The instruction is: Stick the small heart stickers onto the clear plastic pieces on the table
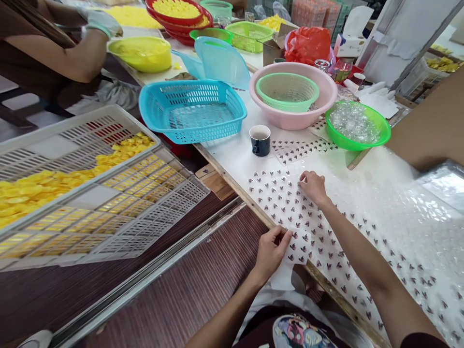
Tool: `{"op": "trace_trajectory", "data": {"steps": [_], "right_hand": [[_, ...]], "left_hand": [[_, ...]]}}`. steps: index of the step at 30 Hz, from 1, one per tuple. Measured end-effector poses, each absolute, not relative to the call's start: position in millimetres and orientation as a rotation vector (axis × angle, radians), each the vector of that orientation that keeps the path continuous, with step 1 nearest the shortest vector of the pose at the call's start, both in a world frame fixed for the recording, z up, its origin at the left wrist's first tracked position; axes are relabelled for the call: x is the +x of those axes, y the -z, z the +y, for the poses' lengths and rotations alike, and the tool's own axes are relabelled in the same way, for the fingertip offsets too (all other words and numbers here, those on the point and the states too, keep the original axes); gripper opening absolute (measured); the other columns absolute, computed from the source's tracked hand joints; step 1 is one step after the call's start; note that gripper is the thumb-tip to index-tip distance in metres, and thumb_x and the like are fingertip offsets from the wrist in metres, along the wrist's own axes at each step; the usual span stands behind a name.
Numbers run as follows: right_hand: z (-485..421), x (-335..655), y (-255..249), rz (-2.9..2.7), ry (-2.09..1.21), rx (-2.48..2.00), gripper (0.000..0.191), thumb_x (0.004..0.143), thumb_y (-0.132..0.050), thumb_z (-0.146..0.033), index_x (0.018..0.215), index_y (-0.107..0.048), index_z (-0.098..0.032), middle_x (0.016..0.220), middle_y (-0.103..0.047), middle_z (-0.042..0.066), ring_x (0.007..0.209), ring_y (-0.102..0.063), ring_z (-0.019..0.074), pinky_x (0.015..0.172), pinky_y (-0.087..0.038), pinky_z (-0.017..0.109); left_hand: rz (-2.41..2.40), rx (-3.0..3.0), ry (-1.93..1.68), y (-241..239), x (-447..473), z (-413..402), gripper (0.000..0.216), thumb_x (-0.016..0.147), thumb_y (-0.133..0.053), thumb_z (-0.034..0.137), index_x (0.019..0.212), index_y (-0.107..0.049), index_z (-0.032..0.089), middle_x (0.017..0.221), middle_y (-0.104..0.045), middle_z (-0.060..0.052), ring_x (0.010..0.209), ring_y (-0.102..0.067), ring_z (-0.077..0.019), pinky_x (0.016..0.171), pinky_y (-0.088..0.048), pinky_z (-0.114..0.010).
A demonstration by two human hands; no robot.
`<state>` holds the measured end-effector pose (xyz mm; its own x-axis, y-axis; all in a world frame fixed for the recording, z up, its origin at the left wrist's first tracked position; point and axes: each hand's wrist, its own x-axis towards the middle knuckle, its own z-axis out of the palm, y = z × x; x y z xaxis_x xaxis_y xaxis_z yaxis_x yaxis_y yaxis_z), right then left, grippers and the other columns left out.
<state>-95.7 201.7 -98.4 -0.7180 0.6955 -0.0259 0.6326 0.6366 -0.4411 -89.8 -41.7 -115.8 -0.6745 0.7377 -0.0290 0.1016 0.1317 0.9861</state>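
Note:
Near the table's edge my left hand (272,249) pinches a small white sheet of stickers (299,246), printed with little dark and pink motifs. The sheet's lower part hangs over the wooden edge. My right hand (313,187) is farther out over the table, its thumb and fingertips together just above the surface. Whatever is between those fingertips is too small to make out. Around it, rows of small clear pieces (362,232) cover the white tabletop, many bearing the same dark motif. More printed sticker sheets (293,151) lie flat beyond, beside a dark mug (260,140).
A blue basket (192,130) overhangs the table edge. Behind are a pink basin (292,121) with a green colander (286,92), and a green bowl (357,142) of clear pieces. At left stands a white crate (119,203) of yellow pieces; a gloved co-worker (99,24) sits beyond.

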Motion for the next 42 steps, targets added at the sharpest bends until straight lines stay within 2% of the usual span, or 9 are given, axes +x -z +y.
{"op": "trace_trajectory", "data": {"steps": [6, 9, 12, 17, 21, 30, 34, 38, 42], "right_hand": [[173.2, -52.9, 66.3, -2.389, -1.147, -0.960, 0.024, 0.091, -0.053, -0.040, 0.084, -0.064, -0.020, 0.088, -0.065, 0.005, 0.078, -0.058, 0.0195, 0.080, -0.044, 0.037], [143.7, -16.9, 51.7, -2.488, -1.566, -0.754, 0.030, 0.087, -0.063, -0.048, 0.099, -0.066, -0.021, 0.093, -0.068, 0.005, 0.083, -0.061, 0.0189, 0.075, -0.048, 0.033], [122.6, 8.1, 48.4, -2.523, -1.713, -0.724, 0.027, 0.083, -0.068, -0.046, 0.094, -0.066, -0.021, 0.089, -0.067, 0.004, 0.081, -0.061, 0.0177, 0.071, -0.048, 0.030], [116.7, 19.7, 55.4, -2.440, -1.738, -0.800, 0.024, 0.087, -0.061, -0.043, 0.081, -0.065, -0.020, 0.075, -0.063, 0.001, 0.071, -0.057, 0.0158, 0.064, -0.044, 0.028], [115.1, 22.4, 56.3, -2.448, -1.646, -0.746, 0.020, 0.088, -0.061, -0.040, 0.085, -0.065, -0.020, 0.079, -0.065, 0.001, 0.074, -0.058, 0.0167, 0.070, -0.044, 0.030], [108.1, 28.5, 52.2, -2.430, -1.248, -0.694, 0.011, 0.090, -0.061, -0.032, 0.084, -0.065, -0.024, 0.088, -0.066, 0.003, 0.082, -0.058, 0.0199, 0.084, -0.043, 0.038], [109.5, 21.3, 54.0, -2.258, -1.339, -0.793, 0.011, 0.090, -0.060, -0.036, 0.093, -0.064, -0.025, 0.086, -0.063, 0.004, 0.081, -0.057, 0.0201, 0.079, -0.045, 0.036], [105.7, 7.0, 57.8, -2.261, -1.576, -0.771, 0.033, 0.086, -0.062, -0.035, 0.116, -0.054, -0.026, 0.091, -0.066, 0.002, 0.086, -0.062, 0.0201, 0.083, -0.047, 0.036], [99.5, -1.1, 58.3, -2.205, -1.650, -0.743, 0.032, 0.085, -0.062, -0.033, 0.113, -0.050, -0.025, 0.084, -0.065, 0.000, 0.084, -0.063, 0.0195, 0.083, -0.048, 0.036]], "left_hand": [[1.790, 0.680, -1.681, 113.6, -92.9, -41.6, 0.034, 0.091, -0.060, 0.041, 0.067, -0.058, 0.016, 0.064, -0.054, 0.002, 0.061, -0.047, -0.0119, 0.058, -0.038, -0.023], [1.742, 0.616, -1.743, 113.2, -92.6, -40.1, 0.035, 0.091, -0.061, 0.042, 0.067, -0.056, 0.017, 0.063, -0.051, 0.003, 0.059, -0.044, -0.0112, 0.056, -0.037, -0.022], [1.733, 0.606, -1.755, 111.7, -91.2, -37.3, 0.033, 0.091, -0.062, 0.041, 0.069, -0.057, 0.017, 0.064, -0.052, 0.002, 0.060, -0.045, -0.0112, 0.056, -0.038, -0.022], [1.683, 0.706, -1.713, 104.6, -88.8, -32.8, 0.028, 0.088, -0.066, 0.037, 0.108, -0.065, 0.018, 0.075, -0.057, 0.001, 0.067, -0.052, -0.0130, 0.061, -0.043, -0.023], [1.705, 0.705, -1.690, 101.8, -88.6, -30.6, 0.025, 0.089, -0.065, 0.039, 0.080, -0.065, 0.016, 0.069, -0.057, 0.000, 0.062, -0.048, -0.0115, 0.057, -0.040, -0.022], [1.776, 0.608, -1.694, 108.4, -90.4, -27.7, 0.033, 0.087, -0.065, 0.044, 0.071, -0.062, 0.016, 0.061, -0.055, 0.002, 0.056, -0.046, -0.0109, 0.052, -0.037, -0.022], [1.789, 0.604, -1.692, 107.0, -90.1, -26.7, 0.035, 0.087, -0.065, 0.046, 0.069, -0.061, 0.016, 0.060, -0.055, 0.002, 0.055, -0.047, -0.0111, 0.052, -0.038, -0.022], [1.816, 0.650, -1.692, 106.1, -90.1, -27.0, 0.039, 0.087, -0.064, 0.050, 0.066, -0.060, 0.017, 0.060, -0.054, 0.002, 0.056, -0.046, -0.0112, 0.053, -0.039, -0.022], [1.801, 0.658, -1.679, 107.1, -91.7, -28.5, 0.041, 0.087, -0.063, 0.051, 0.065, -0.056, 0.017, 0.058, -0.050, 0.003, 0.055, -0.043, -0.0110, 0.053, -0.036, -0.022]]}}
